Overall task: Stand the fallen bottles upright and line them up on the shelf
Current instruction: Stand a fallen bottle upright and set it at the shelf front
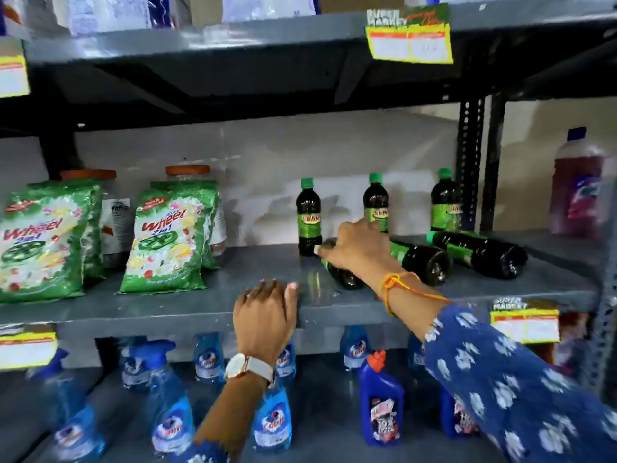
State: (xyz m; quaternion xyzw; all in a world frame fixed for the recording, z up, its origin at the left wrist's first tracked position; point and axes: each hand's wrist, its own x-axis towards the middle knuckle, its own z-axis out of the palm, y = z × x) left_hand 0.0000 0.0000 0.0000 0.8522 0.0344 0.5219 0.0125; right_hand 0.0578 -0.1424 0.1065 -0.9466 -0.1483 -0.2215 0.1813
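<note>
at the bottom of the frame, on the low shelf (334,412), stand blue spray bottles (172,406) and dark blue jugs (380,406) with red caps. just above them, in the middle, the left hand (263,315) lies flat on the front edge of the grey shelf (167,305), fingers curled over the edge, holding nothing. a white watch (250,365) is on that wrist. to the right, an arm in a blue flower sleeve (517,389) comes in from the lower right, with an orange thread (400,285) tied on the wrist. the right hand (357,245) is closed around the first fallen bottle (344,275), which lies on its side on the shelf with its bottom toward us; the hand hides its top part. just right of it lies a second fallen bottle (424,259), and further right a third fallen bottle (480,248) with its green cap pointing left. all three are dark with green labels. behind them, near the back wall, three of the same bottles stand up: the left standing bottle (309,218), the middle standing bottle (375,202) partly behind the hand, and the right standing bottle (444,202). they are well apart from each other. on the left side of the shelf stand two green soap bags (167,238), with clear jars (187,172) with orange lids behind them. at far right stands a big red bottle (577,188) with a blue cap. yellow price tags (409,38) hang from the top shelf at the upper right.
</note>
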